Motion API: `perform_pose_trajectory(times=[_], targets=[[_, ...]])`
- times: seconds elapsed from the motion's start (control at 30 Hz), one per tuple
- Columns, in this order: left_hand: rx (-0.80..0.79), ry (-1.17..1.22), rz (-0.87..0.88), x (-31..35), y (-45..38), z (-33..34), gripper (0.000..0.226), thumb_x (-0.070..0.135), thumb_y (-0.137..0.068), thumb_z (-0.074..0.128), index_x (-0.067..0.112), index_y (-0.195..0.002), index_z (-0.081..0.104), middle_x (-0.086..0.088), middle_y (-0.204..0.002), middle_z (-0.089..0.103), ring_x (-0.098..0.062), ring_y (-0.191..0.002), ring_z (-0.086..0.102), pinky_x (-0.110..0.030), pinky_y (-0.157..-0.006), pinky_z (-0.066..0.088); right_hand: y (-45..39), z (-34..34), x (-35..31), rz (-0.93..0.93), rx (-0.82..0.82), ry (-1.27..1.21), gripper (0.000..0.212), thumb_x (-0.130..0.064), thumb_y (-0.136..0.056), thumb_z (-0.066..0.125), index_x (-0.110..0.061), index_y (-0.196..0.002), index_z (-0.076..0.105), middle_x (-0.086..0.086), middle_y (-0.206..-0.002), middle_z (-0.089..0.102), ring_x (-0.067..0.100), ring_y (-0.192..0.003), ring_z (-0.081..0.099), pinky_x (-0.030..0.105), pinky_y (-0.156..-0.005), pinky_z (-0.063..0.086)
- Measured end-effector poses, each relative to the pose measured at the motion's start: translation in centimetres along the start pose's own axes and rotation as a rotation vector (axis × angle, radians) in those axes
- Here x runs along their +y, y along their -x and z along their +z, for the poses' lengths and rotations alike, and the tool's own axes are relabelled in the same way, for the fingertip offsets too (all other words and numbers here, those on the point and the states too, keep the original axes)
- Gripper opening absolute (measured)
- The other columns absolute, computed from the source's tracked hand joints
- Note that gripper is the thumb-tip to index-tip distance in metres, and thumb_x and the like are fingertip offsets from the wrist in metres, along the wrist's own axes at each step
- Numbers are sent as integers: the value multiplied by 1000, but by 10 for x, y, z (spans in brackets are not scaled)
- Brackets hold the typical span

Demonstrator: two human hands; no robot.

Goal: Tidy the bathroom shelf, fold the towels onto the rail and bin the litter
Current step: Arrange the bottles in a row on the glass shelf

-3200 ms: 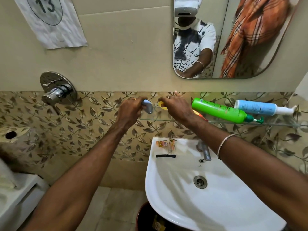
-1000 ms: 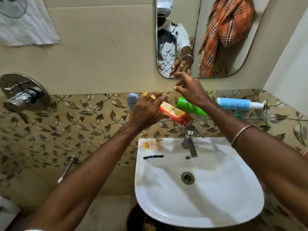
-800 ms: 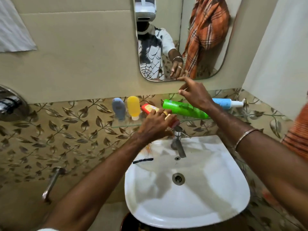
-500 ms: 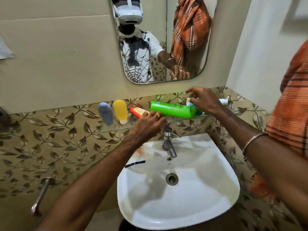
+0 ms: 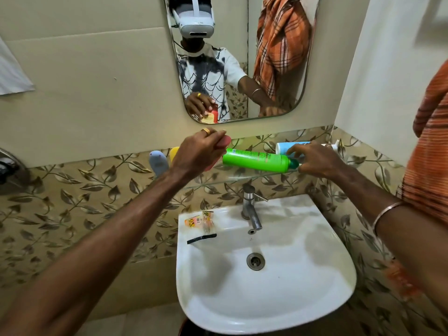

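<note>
While the left hand (image 5: 196, 154) clenches the red tube (image 5: 224, 143), raised upright above the shelf (image 5: 242, 178), the green bottle (image 5: 257, 161) lies lengthwise left-right on it, cap beside the right hand (image 5: 315, 161); right grip contact unclear.

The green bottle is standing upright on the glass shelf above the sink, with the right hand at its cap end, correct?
Not quite. The head view shows the green bottle lying on its side along the glass shelf, not upright. The right hand is indeed at its cap end, above the sink.
</note>
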State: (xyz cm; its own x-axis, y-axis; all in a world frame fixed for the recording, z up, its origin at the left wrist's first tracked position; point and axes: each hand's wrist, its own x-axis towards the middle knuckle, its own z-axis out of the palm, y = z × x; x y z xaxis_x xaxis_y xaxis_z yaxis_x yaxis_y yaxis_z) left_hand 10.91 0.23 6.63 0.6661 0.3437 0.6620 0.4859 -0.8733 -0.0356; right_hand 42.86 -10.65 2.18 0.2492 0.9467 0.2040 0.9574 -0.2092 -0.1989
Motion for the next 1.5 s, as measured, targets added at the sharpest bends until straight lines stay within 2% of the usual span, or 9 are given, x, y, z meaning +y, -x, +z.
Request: perform_pose_trajectory(times=[0.13,0.33,0.5,0.9,1.1,1.23,1.3,1.4,1.5], targets=[[21,76,-86,-14,-5,-12,48,13,-84,76,1,-128,63,-26,-115,69,-40,-94,68,-45,-78,56,2,5,7,0,1,101,62,-14,-75,69,-33,-133,58,-4,-119,72,28,-119,49,42,-92,44],[-7,206,-210,-31,-15,-21,42,10,-83,77,3,-123,67,-20,-107,72,-34,-92,66,-48,-81,54,2,12,17,-39,0,180,58,-20,-82,72,-32,-135,54,-3,-117,71,26,-117,52,42,-84,42],[-58,262,-307,-44,-19,-26,46,11,-86,75,4,-130,64,-19,-117,70,-29,-101,65,-39,-88,53,2,15,21,-41,51,187,48,-22,-88,71,-31,-133,58,-4,-115,73,26,-116,53,40,-82,43],[-109,326,-358,-54,-20,-26,48,14,-85,76,9,-131,63,-14,-126,67,-24,-111,64,-40,-96,53,7,9,15,-48,67,234,39,-35,-88,72,-28,-126,64,-1,-107,72,25,-116,54,41,-89,43],[-110,376,-360,-57,-19,-25,50,17,-85,77,9,-132,61,-12,-126,68,-20,-108,64,-36,-94,54,8,-5,13,-97,124,107,40,-35,-86,76,-21,-122,65,10,-121,63,31,-120,50,49,-93,45],[-101,386,-347,-56,-19,-27,61,19,-82,80,11,-138,55,-13,-127,66,-19,-109,64,-21,-90,49,4,-24,9,-162,127,51,31,-35,-92,69,-20,-119,62,11,-114,66,31,-108,57,46,-86,45],[-30,319,-288,-51,-19,-29,66,24,-82,80,11,-140,53,-15,-130,64,-24,-114,61,-26,-94,47,1,-36,4,-213,140,54,28,-34,-94,66,-21,-118,61,10,-112,68,30,-100,62,44,-84,45],[129,-23,-118,-31,-22,-26,64,34,-82,76,9,-138,55,-16,-131,62,-32,-122,55,-43,-94,44,-4,-57,-11,-283,176,69,29,-34,-95,65,-19,-120,63,10,-111,69,31,-95,66,46,-89,45],[189,-166,4,0,-28,-15,61,42,-80,74,8,-129,63,-16,-118,70,-35,-119,59,-45,-89,43,-12,-80,-32,-348,167,67,28,-33,-95,65,-17,-118,65,9,-107,69,30,-93,65,46,-87,48]])
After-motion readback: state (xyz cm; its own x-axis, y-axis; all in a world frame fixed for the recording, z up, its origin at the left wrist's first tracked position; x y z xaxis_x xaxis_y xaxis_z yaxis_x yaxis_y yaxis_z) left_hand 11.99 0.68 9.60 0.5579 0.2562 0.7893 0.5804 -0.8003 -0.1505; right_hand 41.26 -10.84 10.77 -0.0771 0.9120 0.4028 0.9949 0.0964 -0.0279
